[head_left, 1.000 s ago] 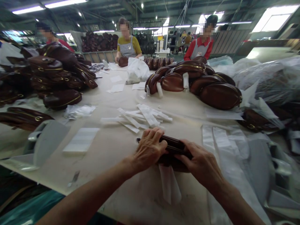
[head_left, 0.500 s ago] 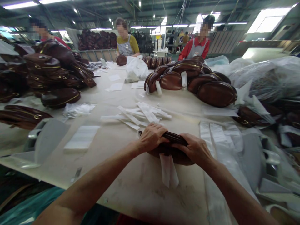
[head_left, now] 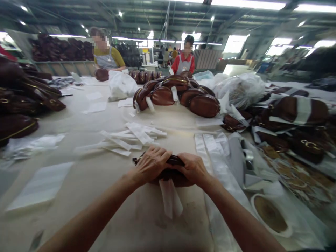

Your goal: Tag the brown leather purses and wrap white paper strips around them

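A dark brown leather bag rests on the pale table in front of me, partly covered by my hands. My left hand is closed over its left upper side, fingers curled across the top. Gripping the right upper side is my right hand, its thumb pressed on the near face. Folded dark leather, perhaps a strap, runs between the two hands. From the bag's near side hangs a white paper strip, its two ends lying toward me. Just beyond my left hand lies a loose pile of white strips.
Finished brown bags are heaped ahead, with more bags at right and at far left. White sheets lie left. A tape dispenser and a tape roll stand right. Two co-workers are across the table.
The view has turned to the right, so the surroundings have shifted left and the tape roll now shows. Both hands keep their hold on the bag, with little visible movement.
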A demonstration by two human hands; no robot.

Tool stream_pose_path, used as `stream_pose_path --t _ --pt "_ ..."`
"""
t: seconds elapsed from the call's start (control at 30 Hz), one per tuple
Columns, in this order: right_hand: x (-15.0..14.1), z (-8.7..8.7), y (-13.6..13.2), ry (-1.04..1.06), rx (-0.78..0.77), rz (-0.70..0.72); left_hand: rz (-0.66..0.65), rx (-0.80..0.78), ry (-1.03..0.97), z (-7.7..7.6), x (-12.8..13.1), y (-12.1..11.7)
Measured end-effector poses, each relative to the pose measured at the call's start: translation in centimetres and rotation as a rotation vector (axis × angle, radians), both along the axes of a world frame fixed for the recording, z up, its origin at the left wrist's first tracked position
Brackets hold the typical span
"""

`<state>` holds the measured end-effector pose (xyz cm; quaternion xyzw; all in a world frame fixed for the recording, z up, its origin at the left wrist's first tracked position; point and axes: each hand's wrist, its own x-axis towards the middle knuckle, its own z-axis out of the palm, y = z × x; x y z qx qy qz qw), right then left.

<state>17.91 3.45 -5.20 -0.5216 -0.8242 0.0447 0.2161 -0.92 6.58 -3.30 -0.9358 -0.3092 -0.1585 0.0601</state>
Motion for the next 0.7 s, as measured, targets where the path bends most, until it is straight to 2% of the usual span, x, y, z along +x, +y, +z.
stream_pose_path --t 0.2,0.37,0.5,0.57,0.6,0.7 --pt "-0.2 0.0 -0.7 -0.042 -0.014 -0.02 0.024 0.102 -0.037 0.1 0.3 -1.1" --pt "-0.4 0.6 -1.3 -0.06 -0.03 0.029 -0.08 0.257 -0.133 -1.7 -0.6 -0.8" --pt "1.7 1.6 -3.9 0.117 0.191 0.021 -0.063 0.284 -0.175 -2.8 -1.3 -0.3" --pt "4.9 1.6 -6.0 0.239 0.331 -0.093 -0.064 0.288 -0.171 -3.0 -1.6 -0.1" --pt "7.1 1.3 -7.1 0.28 0.397 -0.2 -0.066 0.291 -0.164 -3.0 -1.7 0.0" --pt "14.2 -0.4 -10.7 0.246 0.532 -0.626 -0.071 0.295 -0.162 -3.0 -1.6 0.3"
